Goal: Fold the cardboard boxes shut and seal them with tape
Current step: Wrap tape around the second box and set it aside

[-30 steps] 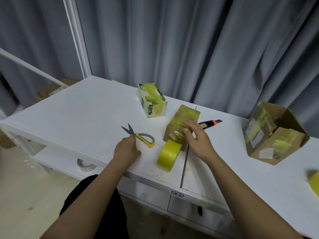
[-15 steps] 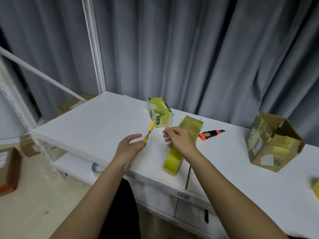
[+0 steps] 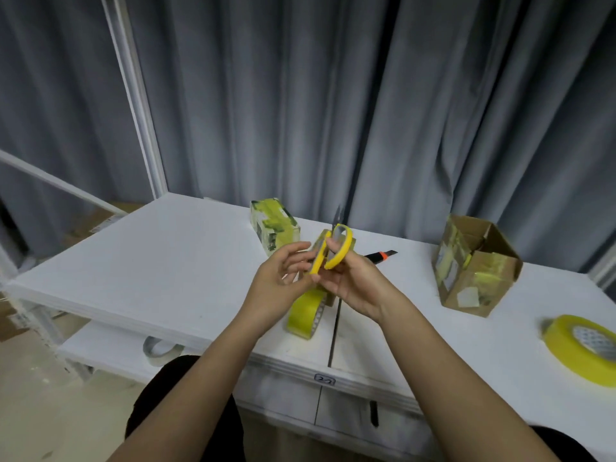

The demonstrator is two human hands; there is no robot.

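Both hands meet on my scissors (image 3: 333,250): right hand (image 3: 355,281) pinches the yellow handles, left hand (image 3: 283,278) steadies them, ready to cut; small box (image 3: 350,243) and tape roll (image 3: 305,313) wait beneath on the surface (image 3: 166,261).

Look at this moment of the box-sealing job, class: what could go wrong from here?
1. The scissors are held in the air between the left hand and the right hand, blades pointing up; a slip could nick a finger or drop them.
2. The tape roll stands on edge near the table's front edge and might roll off.
3. The utility knife lies just behind the hands, easy to brush against.
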